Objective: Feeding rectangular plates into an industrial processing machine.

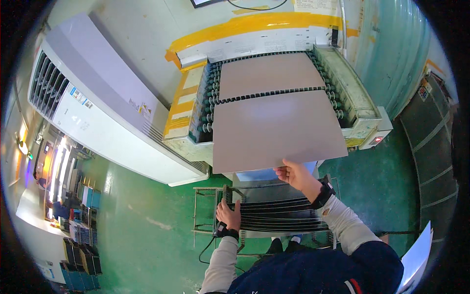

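A flat grey-brown board [279, 130] lies on the roller conveyor [360, 105], its near edge jutting out toward me. My right hand [296, 175] pinches that near edge, thumb on top and fingers below. Farther back on the rollers rests a second board [269, 73] of the same kind. Below, in front of my body, stands a metal rack [196, 210] with several dark thin boards [279, 215] slotted in rows. My left hand [228, 215] grips the rack's left upper corner, thumb and fingers apart around the frame. Both wrists wear black bands.
A tall white air conditioner [112, 108] stands at the conveyor's left. Dark panels [431, 147] lean on the right, and a pale sheet [416, 257] stands at the lower right. Green floor [137, 210] spreads at left. Distant racks [81, 255] and a person [61, 210] appear at far left.
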